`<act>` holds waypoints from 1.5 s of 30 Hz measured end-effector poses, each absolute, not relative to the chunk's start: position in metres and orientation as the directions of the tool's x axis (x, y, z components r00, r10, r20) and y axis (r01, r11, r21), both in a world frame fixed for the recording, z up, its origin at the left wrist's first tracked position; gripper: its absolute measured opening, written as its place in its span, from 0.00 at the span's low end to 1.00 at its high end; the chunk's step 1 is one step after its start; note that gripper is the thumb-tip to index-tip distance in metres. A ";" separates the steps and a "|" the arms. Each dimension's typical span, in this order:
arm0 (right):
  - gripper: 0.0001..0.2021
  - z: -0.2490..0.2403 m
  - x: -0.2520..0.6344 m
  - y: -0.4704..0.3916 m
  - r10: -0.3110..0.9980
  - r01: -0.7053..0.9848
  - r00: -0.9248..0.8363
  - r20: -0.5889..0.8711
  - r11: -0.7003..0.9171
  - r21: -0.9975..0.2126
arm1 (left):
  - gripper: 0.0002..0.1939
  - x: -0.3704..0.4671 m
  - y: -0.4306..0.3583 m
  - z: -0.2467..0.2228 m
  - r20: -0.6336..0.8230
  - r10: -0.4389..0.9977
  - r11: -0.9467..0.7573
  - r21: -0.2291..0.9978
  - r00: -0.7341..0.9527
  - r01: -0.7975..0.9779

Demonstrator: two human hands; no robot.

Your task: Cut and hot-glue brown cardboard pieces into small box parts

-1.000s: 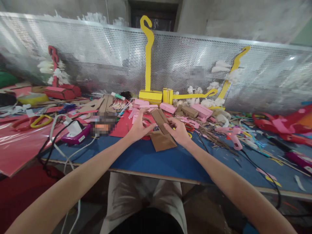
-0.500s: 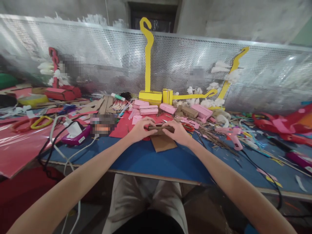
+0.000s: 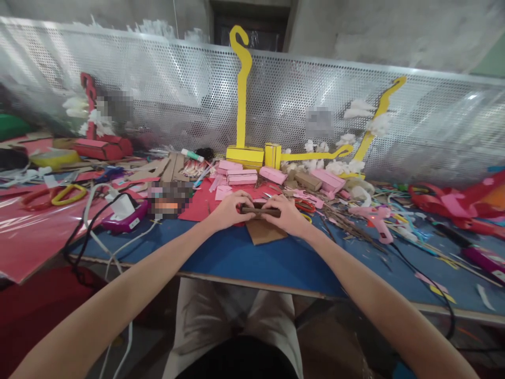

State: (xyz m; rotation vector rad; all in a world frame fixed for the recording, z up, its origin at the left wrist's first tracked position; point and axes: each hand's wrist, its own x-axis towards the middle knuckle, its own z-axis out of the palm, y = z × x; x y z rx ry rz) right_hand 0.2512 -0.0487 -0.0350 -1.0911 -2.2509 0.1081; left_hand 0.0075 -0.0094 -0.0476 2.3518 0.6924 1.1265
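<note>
Between my hands is a small folded piece of brown cardboard (image 3: pixel 260 211), held level above the table. My left hand (image 3: pixel 233 209) pinches its left end and my right hand (image 3: pixel 290 215) its right end, thumbs on the near side. Below it, a flat cardboard piece (image 3: pixel 265 234) lies on the blue table. Red sheet (image 3: pixel 196 204) is spread behind my left hand. Just past my hands sit pink paper-covered boxes (image 3: pixel 242 177). Scissors with red handles (image 3: pixel 305 206) lie right of my right hand.
A pink glue gun (image 3: pixel 376 218) with a black cord lies to the right. Yellow hook-shaped pieces (image 3: pixel 241 100) stand at the back before a perforated metal panel (image 3: pixel 177 89). On the left are a purple power strip (image 3: pixel 125 217), white cables and yellow-handled scissors (image 3: pixel 69 195).
The near edge of the folded cardboard appears slightly lower and tilted differently between my fingers. Both hands keep their grip at nearly the same place, and the view has shifted slightly.
</note>
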 end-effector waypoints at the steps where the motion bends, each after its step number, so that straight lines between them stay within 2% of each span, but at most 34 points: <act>1: 0.04 -0.035 0.251 -0.049 0.733 0.682 -0.459 0.502 0.653 -0.328 | 0.09 0.008 -0.009 -0.048 0.585 0.604 -0.779 0.576 0.542 0.247; 18: 0.03 -0.037 0.249 -0.048 0.737 0.693 -0.428 0.523 0.639 -0.334 | 0.06 0.009 -0.012 -0.046 0.629 0.543 -0.829 0.507 0.556 0.236; 27: 0.05 -0.040 0.250 -0.045 0.742 0.686 -0.430 0.515 0.639 -0.348 | 0.07 0.009 -0.010 -0.047 0.623 0.588 -0.804 0.519 0.516 0.289; 37: 0.07 -0.036 0.268 -0.040 0.729 0.702 -0.442 0.523 0.644 -0.305 | 0.10 0.005 0.002 -0.056 0.641 0.605 -0.795 0.515 0.472 0.320; 45: 0.06 -0.040 0.271 -0.032 0.706 0.691 -0.438 0.557 0.661 -0.294 | 0.06 0.005 0.004 -0.057 0.648 0.610 -0.792 0.499 0.456 0.351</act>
